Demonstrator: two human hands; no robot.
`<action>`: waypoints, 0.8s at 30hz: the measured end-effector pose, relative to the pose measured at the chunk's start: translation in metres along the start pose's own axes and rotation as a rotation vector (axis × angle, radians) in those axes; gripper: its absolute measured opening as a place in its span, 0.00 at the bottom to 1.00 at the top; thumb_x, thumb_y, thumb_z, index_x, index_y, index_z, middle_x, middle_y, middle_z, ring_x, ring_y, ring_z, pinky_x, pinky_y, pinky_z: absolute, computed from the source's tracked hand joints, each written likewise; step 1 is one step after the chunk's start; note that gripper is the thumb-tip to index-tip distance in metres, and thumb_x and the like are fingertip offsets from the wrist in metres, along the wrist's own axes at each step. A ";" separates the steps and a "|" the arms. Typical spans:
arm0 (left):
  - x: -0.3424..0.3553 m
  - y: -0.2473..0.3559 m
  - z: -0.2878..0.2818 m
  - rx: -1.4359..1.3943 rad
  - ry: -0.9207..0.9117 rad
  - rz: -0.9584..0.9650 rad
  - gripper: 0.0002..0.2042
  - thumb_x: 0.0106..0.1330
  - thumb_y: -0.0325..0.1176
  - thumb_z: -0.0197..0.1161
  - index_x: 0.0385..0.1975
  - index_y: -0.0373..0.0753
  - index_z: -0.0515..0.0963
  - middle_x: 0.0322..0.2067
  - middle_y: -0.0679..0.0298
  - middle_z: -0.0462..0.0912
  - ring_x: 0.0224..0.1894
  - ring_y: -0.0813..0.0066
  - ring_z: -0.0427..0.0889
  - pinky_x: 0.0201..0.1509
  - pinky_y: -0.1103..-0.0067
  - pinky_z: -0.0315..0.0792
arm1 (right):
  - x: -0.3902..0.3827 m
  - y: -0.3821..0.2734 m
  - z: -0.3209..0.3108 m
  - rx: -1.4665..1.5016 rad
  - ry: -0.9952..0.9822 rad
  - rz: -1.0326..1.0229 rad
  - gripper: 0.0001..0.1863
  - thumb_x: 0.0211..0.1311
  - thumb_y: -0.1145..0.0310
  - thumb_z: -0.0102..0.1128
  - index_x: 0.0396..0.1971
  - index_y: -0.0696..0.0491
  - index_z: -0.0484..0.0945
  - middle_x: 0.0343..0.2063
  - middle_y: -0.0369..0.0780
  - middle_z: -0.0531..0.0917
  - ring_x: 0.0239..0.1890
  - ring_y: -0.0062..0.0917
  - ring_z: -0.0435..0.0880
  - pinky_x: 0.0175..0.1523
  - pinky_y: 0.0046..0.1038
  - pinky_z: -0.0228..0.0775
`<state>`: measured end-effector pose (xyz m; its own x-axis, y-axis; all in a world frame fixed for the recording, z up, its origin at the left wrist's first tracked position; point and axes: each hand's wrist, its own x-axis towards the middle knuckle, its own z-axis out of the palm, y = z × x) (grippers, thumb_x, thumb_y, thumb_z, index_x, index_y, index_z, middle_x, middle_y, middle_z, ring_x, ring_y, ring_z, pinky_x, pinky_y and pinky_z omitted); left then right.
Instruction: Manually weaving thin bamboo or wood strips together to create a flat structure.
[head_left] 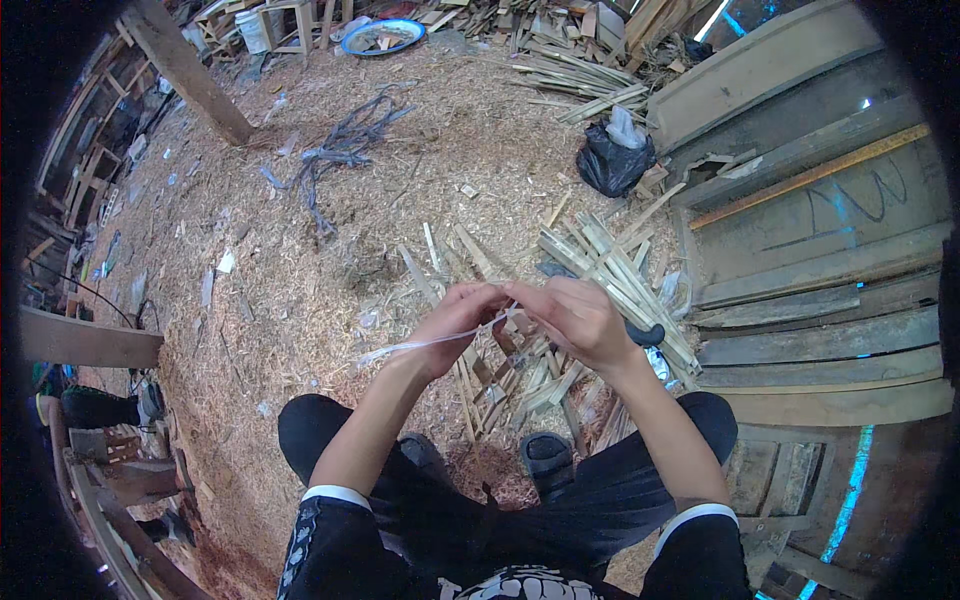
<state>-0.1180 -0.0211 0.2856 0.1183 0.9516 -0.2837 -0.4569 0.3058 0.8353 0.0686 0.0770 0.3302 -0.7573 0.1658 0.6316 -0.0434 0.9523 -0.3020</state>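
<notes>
Whitish, translucent plastic, drawn out as a thin strip (430,342), lies between the two hands, above the wood offcuts (490,390) and in front of the knees. Its loose tail crosses the left hand (450,325) near the wrist and ends in the air beyond it. From my remote station I read the left fingers as closed on the strip and the right hand (585,315) as pinching it close by, fingertips nearly meeting; the exact contact is hidden. To manage it well, I would hold the pinch firm, keep the short span between the hands taut and untwisted, pull evenly, and leave the tail free of the wrist. So thin a film would probably slip or curl under a loose grip. Farther out, a pile of slats (600,255) lies to the right, a black plastic bag (612,160) beyond it, and tangled grey strips (350,145) on the shavings-covered floor (300,270).
</notes>
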 end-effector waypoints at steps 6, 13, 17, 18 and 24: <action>0.006 -0.006 0.005 -0.255 0.126 0.010 0.13 0.76 0.40 0.58 0.47 0.38 0.82 0.43 0.70 0.85 0.43 0.81 0.78 0.50 0.79 0.69 | -0.001 0.006 0.004 0.054 0.054 0.019 0.24 0.52 0.80 0.69 0.52 0.54 0.82 0.31 0.43 0.85 0.31 0.35 0.85 0.34 0.30 0.74; -0.001 0.005 0.015 -0.391 0.100 0.085 0.10 0.75 0.41 0.60 0.45 0.42 0.80 0.43 0.68 0.85 0.51 0.74 0.81 0.60 0.75 0.70 | -0.001 -0.005 0.018 0.484 0.181 0.524 0.14 0.60 0.84 0.63 0.46 0.58 0.83 0.41 0.42 0.87 0.43 0.26 0.87 0.49 0.25 0.79; -0.001 0.006 0.012 -0.586 0.213 0.153 0.08 0.74 0.39 0.60 0.43 0.43 0.77 0.36 0.68 0.82 0.52 0.71 0.81 0.66 0.67 0.71 | 0.005 -0.007 0.017 0.845 0.379 0.770 0.04 0.67 0.81 0.61 0.41 0.61 0.80 0.40 0.43 0.86 0.47 0.26 0.87 0.56 0.26 0.79; -0.003 0.006 0.011 -0.571 0.225 0.180 0.06 0.75 0.37 0.60 0.42 0.43 0.74 0.31 0.70 0.79 0.51 0.71 0.82 0.68 0.64 0.72 | 0.004 -0.005 0.018 0.906 0.424 0.801 0.05 0.69 0.76 0.61 0.41 0.61 0.79 0.38 0.43 0.86 0.46 0.28 0.87 0.56 0.29 0.80; -0.005 0.009 0.006 -0.552 0.188 0.304 0.05 0.77 0.36 0.56 0.42 0.43 0.71 0.23 0.74 0.67 0.31 0.78 0.74 0.56 0.74 0.76 | 0.008 -0.011 0.005 1.244 0.618 0.969 0.10 0.75 0.68 0.56 0.43 0.60 0.75 0.30 0.38 0.80 0.33 0.25 0.84 0.46 0.29 0.82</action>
<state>-0.1175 -0.0226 0.2973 -0.2206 0.9563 -0.1918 -0.8366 -0.0845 0.5413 0.0597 0.0665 0.3350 -0.4750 0.8793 -0.0355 -0.4268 -0.2655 -0.8645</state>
